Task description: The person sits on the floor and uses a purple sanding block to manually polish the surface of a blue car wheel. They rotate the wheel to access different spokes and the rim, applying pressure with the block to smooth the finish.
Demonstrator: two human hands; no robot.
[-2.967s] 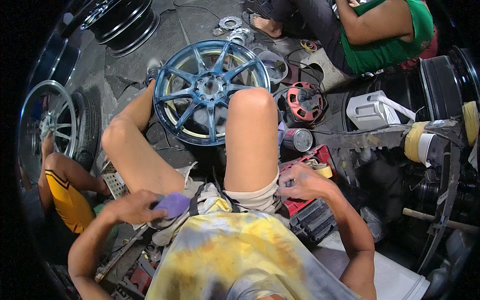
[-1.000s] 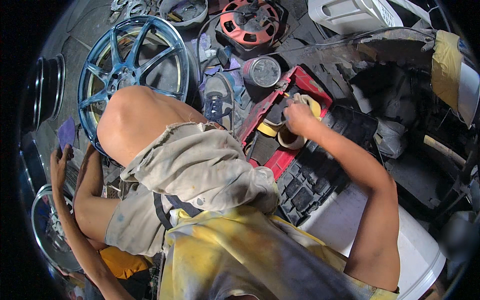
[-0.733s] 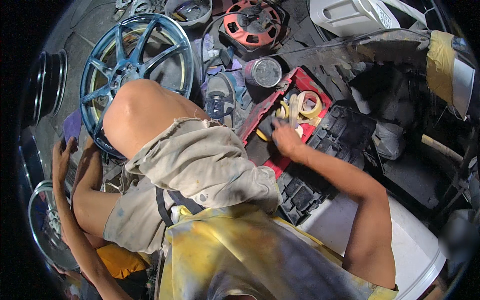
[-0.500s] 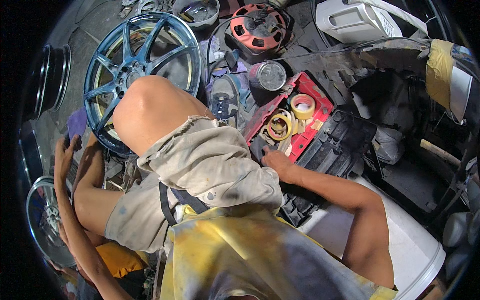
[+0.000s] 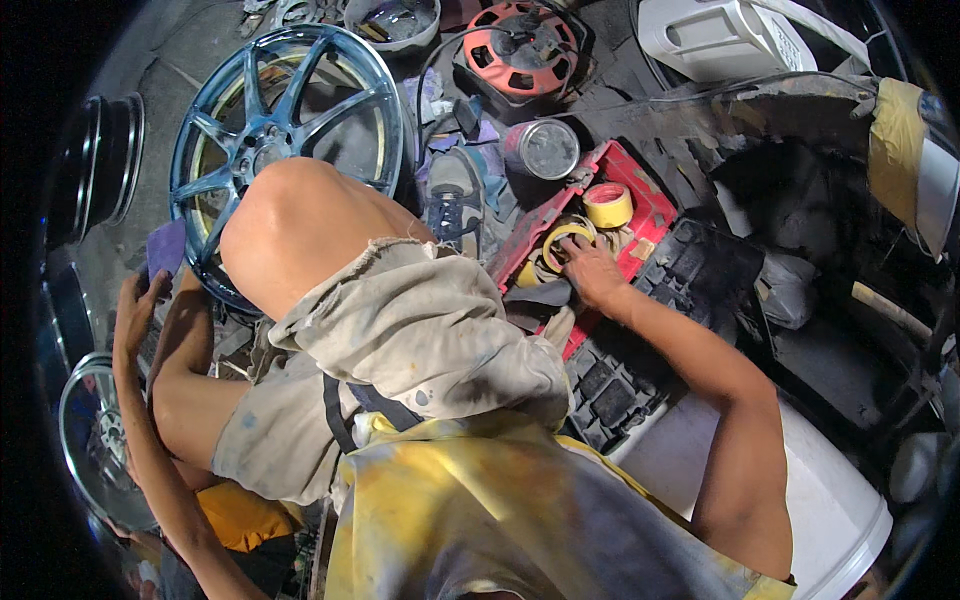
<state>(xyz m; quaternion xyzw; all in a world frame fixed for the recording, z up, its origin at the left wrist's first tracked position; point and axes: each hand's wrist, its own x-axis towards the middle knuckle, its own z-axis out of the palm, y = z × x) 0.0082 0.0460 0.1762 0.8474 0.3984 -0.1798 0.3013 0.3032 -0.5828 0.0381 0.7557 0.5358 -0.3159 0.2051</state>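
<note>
My left hand (image 5: 140, 310) is closed on a purple sheet of sandpaper (image 5: 166, 248), beside the rim of a blue spoked car wheel (image 5: 254, 80). In the open red toolbox (image 5: 650, 200), my right hand (image 5: 594, 272) has its fingers closed on a yellow roll of masking tape (image 5: 556, 240). Another yellow tape roll (image 5: 610, 207) lies farther back in the box. Pale gloves or rags and a dark grey sheet (image 5: 543, 294) lie around my right fingers; part of the box's contents is hidden under that hand.
A metal can (image 5: 548, 150) stands beyond the box, with an orange cable reel (image 5: 520, 50) behind it. A black tray (image 5: 640, 340) adjoins the toolbox. More wheels (image 5: 100, 430) stand at the left. My knee overlaps the blue wheel. A white bucket (image 5: 830, 490) lies at right.
My right hand has moved from the box's near edge farther in, onto a tape roll. Both rolls have shifted and tilted. My left hand still holds the sandpaper, turned slightly.
</note>
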